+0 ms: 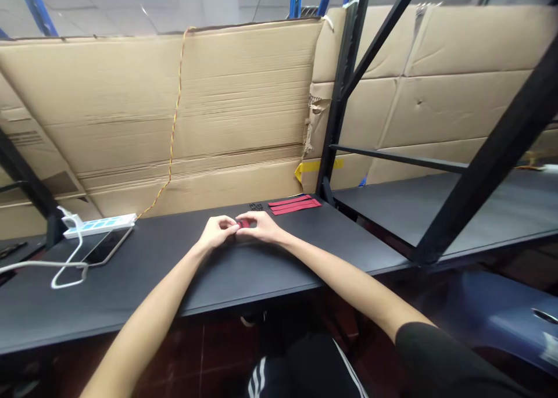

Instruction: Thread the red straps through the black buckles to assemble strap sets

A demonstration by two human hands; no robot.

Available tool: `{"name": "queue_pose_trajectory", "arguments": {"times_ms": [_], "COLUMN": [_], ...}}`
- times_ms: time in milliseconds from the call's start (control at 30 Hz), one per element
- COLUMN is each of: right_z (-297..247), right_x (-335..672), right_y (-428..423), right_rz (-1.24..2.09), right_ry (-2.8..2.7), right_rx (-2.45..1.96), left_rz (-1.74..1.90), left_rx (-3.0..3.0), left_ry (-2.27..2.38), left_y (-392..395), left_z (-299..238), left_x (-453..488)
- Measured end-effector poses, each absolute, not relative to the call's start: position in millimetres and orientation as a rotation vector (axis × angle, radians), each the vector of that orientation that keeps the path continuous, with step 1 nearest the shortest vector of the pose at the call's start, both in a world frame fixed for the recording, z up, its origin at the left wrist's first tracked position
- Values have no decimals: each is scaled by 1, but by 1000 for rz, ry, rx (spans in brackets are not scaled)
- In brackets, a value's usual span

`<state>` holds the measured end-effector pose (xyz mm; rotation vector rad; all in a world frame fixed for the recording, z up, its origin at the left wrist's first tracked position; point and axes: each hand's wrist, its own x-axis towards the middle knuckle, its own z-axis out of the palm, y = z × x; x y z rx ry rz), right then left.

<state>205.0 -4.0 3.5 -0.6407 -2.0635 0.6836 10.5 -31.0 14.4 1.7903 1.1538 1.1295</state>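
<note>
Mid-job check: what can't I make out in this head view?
Small red piece: full shape partly hidden by the left hand and right hand, head view.
Small black pieces beside the flat red strips: too small in the head view to read their form.
Thin white cable: far end cut off by the head view's left edge.

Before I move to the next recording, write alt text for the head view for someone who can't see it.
A person's left hand and right hand meet, fingertips at a small red piece, at a black table. Red strips and small black pieces lie beyond them; a white power strip sits at left, near a cardboard wall.
</note>
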Motion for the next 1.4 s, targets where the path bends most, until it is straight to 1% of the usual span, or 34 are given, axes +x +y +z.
{"name": "queue_pose_trajectory", "arguments": {"times_ms": [100, 167, 300, 400, 767, 867, 1033, 1267, 1400], "right_z": [4, 4, 5, 5, 2, 1, -3, 0, -2], "right_x": [205, 207, 208, 208, 203, 203, 202, 204, 205], "right_y": [0, 1, 0, -2, -2, -2, 1, 13, 16], "right_rz": [1037, 1194, 1371, 1429, 1445, 1461, 1500, 1225, 1121], "right_ry": [-1853, -1755, -1653, -1629, -1563, -1521, -1454, -1373, -1425], "right_rx": [-641, -618, -603, -593, -631, -658, -711, -798, -848], "left_rz": [1180, 1192, 1170, 1164, 1284, 1285, 1176, 947, 840], "left_rx": [1760, 1757, 1770, 1771, 1819, 2042, 2434, 2739, 2807], "left_ry": [1149, 1138, 1062, 1033, 1206, 1226, 1306, 1590, 1603], "left_y": [-32, -33, -36, -36, -36, -39, -42, -34, -33], "left_z": [17, 19, 20, 19, 16, 17, 18, 25, 23], "left_x": [9, 9, 10, 11, 13, 15, 14, -7, -11]}}
